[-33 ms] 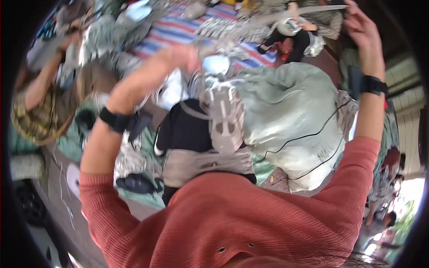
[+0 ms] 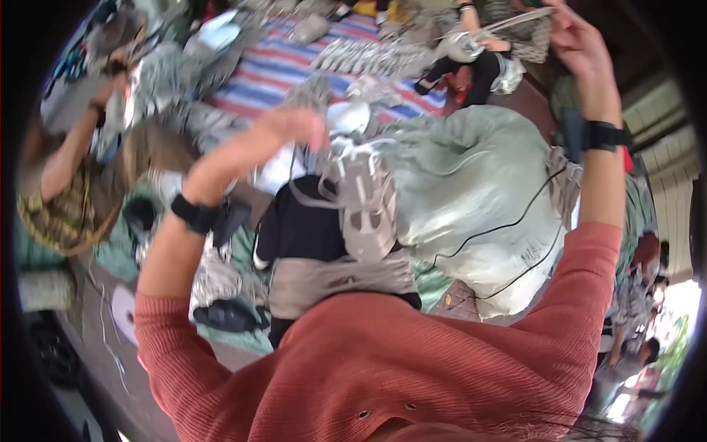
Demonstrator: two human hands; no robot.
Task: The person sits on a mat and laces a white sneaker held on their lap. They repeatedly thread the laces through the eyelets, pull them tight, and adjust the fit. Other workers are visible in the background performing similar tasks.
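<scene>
My right hand (image 2: pixel 582 46) is raised at the upper right, its fingertips closed on the end of a thin pale strip (image 2: pixel 512 23) that runs off to the left. My left hand (image 2: pixel 291 131) is bent over the upper middle, smeared by motion, so its fingers cannot be made out. Below it, a light grey piece with straps and cut-out holes (image 2: pixel 372 232) lies on my lap, over black cloth (image 2: pixel 302 214). Loose pale straps (image 2: pixel 313 195) loop out from its side.
A large, stuffed pale green sack (image 2: pixel 479 199) stands to the right, a black cord (image 2: pixel 504 227) across it. A person (image 2: pixel 70 173) sits at the left; another (image 2: pixel 482 62) sits beyond. Grey bundles (image 2: pixel 372 57) lie on a striped sheet (image 2: pixel 276 55).
My right hand is slightly further left, the pale strip still at its fingertips. My left hand is a little lower and less blurred.
</scene>
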